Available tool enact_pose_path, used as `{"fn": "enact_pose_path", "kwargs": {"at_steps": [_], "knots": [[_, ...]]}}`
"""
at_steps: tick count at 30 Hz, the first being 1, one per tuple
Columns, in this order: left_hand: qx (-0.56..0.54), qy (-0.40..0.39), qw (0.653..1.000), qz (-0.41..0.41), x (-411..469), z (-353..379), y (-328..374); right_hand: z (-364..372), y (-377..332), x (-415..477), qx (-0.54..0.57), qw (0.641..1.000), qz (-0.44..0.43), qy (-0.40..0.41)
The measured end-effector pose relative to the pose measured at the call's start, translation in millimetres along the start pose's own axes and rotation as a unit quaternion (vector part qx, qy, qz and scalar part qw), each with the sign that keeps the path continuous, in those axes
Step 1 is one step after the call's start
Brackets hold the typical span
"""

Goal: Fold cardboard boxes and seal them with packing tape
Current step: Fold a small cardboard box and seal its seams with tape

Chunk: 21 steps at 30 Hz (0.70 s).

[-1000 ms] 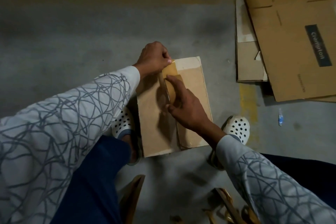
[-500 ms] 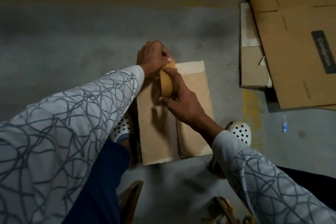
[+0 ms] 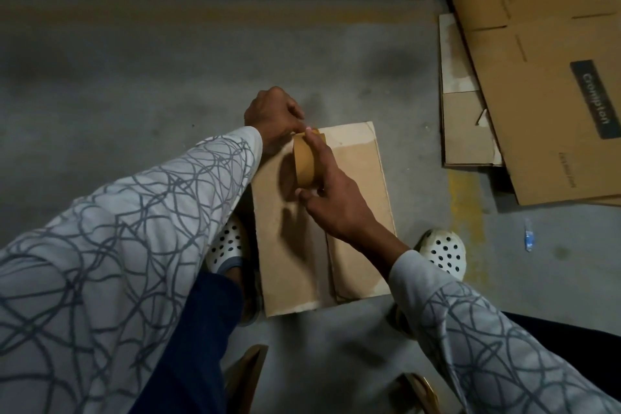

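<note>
Dim, grey light. Soft shadow thrown left onto box (image 3: pixel 356 178) by right hand (image 3: pixel 339 202). Floor (image 3: pixel 134 77) darker at corners. Edges bent by wide lens. Slightly blurry.

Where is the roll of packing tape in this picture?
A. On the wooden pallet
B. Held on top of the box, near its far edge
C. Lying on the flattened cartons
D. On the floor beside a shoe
B: the right hand grips the tape roll on top of the box, near its far edge, where the left hand pinches the tape end.
</note>
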<state>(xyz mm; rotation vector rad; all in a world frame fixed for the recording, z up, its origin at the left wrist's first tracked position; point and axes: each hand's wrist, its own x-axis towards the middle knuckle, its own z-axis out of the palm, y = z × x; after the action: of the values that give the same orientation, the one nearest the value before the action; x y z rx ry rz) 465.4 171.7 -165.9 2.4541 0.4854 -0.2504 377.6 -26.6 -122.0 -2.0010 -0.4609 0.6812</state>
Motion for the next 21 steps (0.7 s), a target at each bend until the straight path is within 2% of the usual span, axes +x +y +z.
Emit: {"fn": "enact_pose_path", "kwargs": {"at_steps": [2, 7, 11, 14, 19, 21], "knots": [[0.025, 0.006, 1.0, 0.017, 0, 0, 0, -1, 0, -1, -0.004, 1.0, 0.003, -0.001], [-0.072, -0.06, 0.995, 0.022, 0, 0, 8, 2, -2, 0, -0.003, 1.0, 0.006, 0.006], [-0.064, -0.074, 0.994, 0.055, 3, 4, 11, 4, 1, 1, -0.014, 1.0, 0.002, 0.014], [-0.083, -0.078, 0.993, 0.043, 3, 7, 10, 3, 2, 1, -0.017, 1.0, -0.005, 0.016], [-0.091, -0.156, 0.984, 0.008, 0, 3, 6, 7, 4, 0, -0.001, 1.0, -0.011, 0.015], [-0.089, -0.141, 0.986, 0.008, -5, 3, 3, 8, 4, -2, 0.002, 1.0, -0.013, 0.016]]}}
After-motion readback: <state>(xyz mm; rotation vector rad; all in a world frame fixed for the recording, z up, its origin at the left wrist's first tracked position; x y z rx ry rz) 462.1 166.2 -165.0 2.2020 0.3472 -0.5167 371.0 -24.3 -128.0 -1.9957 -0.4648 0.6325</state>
